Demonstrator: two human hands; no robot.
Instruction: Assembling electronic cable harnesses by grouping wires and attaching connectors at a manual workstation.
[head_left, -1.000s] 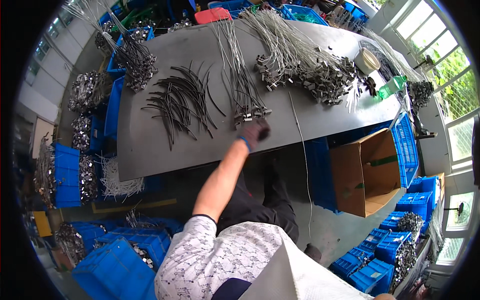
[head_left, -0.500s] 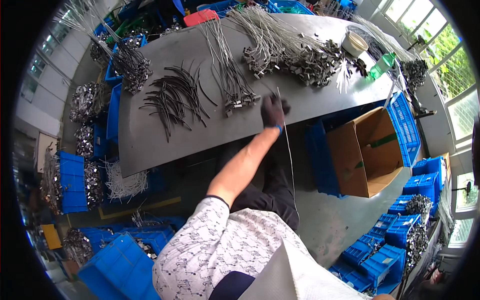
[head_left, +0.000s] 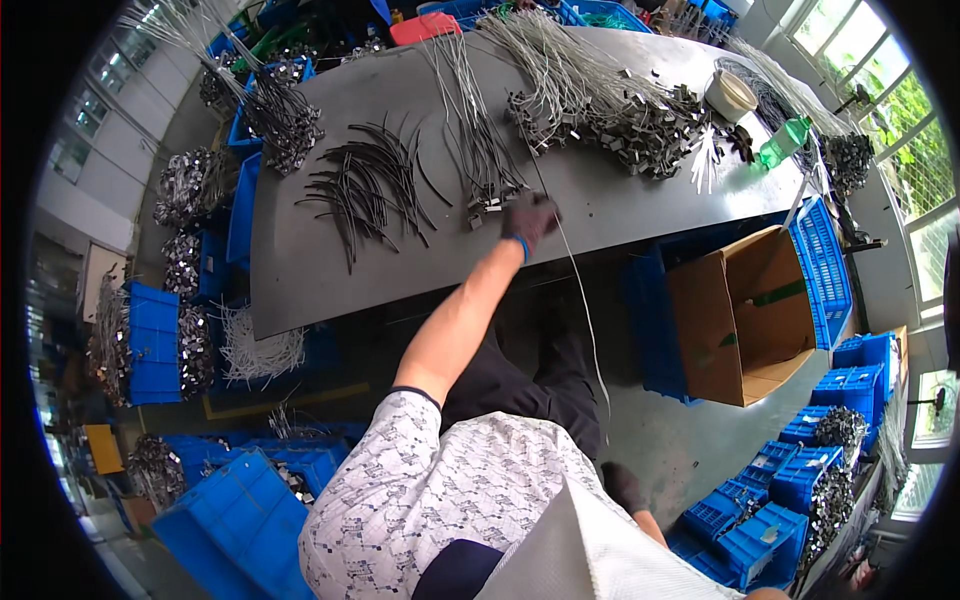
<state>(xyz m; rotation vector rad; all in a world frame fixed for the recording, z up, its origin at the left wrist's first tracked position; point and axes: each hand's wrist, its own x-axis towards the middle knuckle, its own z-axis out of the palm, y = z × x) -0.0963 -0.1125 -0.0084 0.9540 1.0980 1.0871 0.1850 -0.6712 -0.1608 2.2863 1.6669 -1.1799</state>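
One grey table [head_left: 310, 280] spreads before us, with a cardboard box [head_left: 705, 330] off its near right edge. Across the far right lies a wide heap of pale cables [head_left: 560, 80], already gathered with most of their dark ends toward us; left of it, a smaller bundle [head_left: 482, 165] is laid out in the same direction. Further left, the black tubes [head_left: 372, 180] still lie loose in a pile, none in our hands. A single loose cable [head_left: 589, 318] is by itself, crossing the near edge and hanging down. Our gloved left hand [head_left: 532, 217] is at that cable, fingers bent, though we cannot tell whether they are clamped on it. Our gloved right hand [head_left: 624, 487] hangs low at the near right, its grip unclear. Smallest are the bundle's metal connectors [head_left: 487, 205], just beside our left hand.
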